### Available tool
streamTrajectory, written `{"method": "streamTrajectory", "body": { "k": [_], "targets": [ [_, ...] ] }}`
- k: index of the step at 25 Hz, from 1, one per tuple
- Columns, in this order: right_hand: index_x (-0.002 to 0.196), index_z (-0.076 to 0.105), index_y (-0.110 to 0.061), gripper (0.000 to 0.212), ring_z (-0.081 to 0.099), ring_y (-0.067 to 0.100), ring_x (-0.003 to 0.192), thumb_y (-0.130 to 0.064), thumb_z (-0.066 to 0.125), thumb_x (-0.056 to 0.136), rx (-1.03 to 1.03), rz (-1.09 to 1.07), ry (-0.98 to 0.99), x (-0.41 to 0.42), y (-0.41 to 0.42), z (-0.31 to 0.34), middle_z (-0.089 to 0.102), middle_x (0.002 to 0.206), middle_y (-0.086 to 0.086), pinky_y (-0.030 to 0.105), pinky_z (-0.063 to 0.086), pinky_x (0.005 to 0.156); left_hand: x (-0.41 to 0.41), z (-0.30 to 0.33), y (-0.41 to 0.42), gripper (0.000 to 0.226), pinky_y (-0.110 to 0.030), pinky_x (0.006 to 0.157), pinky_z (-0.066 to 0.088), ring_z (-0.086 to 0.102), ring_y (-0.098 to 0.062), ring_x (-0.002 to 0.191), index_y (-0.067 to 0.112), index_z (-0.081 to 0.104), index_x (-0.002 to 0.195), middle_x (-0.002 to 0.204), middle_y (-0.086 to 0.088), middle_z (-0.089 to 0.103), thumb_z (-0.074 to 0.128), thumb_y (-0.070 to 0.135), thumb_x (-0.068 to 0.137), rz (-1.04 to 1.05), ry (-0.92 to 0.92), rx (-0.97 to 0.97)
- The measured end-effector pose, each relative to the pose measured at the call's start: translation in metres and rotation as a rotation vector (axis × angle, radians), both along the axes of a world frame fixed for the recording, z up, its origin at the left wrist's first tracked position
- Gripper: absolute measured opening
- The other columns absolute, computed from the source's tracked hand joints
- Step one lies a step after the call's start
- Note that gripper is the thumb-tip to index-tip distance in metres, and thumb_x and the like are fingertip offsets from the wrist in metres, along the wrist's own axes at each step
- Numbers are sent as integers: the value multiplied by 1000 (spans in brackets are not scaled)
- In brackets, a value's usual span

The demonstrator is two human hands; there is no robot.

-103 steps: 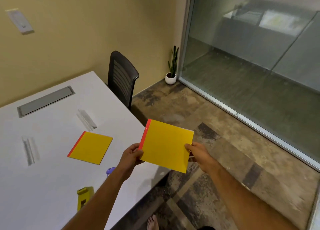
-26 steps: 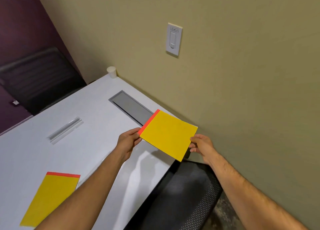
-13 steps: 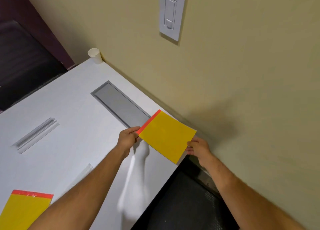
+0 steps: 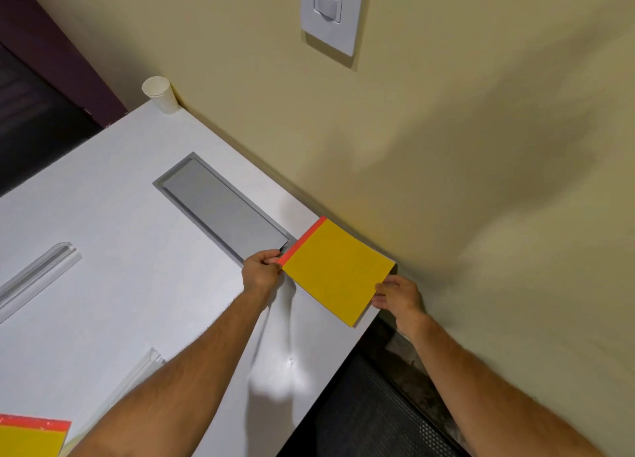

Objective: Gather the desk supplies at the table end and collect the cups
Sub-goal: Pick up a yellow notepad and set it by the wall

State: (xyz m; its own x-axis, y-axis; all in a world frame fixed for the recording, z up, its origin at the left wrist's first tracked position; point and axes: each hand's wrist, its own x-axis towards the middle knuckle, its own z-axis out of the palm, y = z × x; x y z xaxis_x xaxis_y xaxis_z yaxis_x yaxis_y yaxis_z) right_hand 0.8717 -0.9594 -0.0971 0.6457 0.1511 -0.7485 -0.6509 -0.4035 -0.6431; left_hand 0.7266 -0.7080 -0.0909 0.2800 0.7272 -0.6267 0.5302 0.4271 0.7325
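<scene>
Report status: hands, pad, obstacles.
Both hands, left and right, gripping the yellow pad over the table corner. Cup uncollected. Nothing in the way.

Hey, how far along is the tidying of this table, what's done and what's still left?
Nothing looks gathered at the wall end yet. In hand: the left hand and right hand hold a yellow pad low over the table corner by the wall. Left: the second yellow pad at the near edge, the clear strips, and the paper cup at the far corner.
</scene>
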Motion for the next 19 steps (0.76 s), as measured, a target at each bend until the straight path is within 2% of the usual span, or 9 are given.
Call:
{"method": "streamTrajectory", "body": {
  "k": [2, 7, 12, 16, 19],
  "targets": [
    [106, 62, 1, 16, 65, 29, 73, 3, 65, 90, -8, -21, -2, 3, 3, -5, 66, 86, 19, 36, 60, 67, 6, -5, 3, 30, -27, 76, 57, 66, -23, 92, 5, 74, 106, 101, -14, 73, 57, -13, 89, 5, 12, 36],
    [107, 64, 7, 18, 64, 25, 65, 4, 66, 89, -67, -32, -43, 9, 8, -18, 66, 80, 17, 28, 56, 55, 16, -10, 6, 29, -18, 64, 52, 64, -15, 80, 5, 74, 99, 95, -10, 72, 54, -14, 89, -73, 44, 140],
    [101, 66, 9, 15, 63, 26, 63, 8, 68, 86, -116, -53, -80, 11, 12, -20, 66, 82, 17, 20, 56, 46, 15, -20, 8, 28, -26, 75, 54, 63, -15, 82, 13, 73, 93, 91, -3, 71, 59, -10, 87, -125, 87, 228],
    [92, 71, 6, 12, 73, 30, 69, 6, 74, 81, -146, -119, -122, 4, 11, -28, 72, 95, 21, 31, 61, 60, 10, -19, 6, 32, -30, 76, 52, 60, -12, 75, 18, 70, 86, 79, 2, 68, 61, -12, 81, -152, 98, 261],
    [98, 71, 6, 14, 73, 30, 79, 3, 70, 84, -137, -107, -112, -1, 9, -27, 71, 92, 17, 30, 61, 68, 3, -9, -1, 26, -30, 82, 54, 62, -14, 81, 14, 71, 92, 87, -1, 69, 63, -10, 85, -179, 56, 261]
  ]
}}
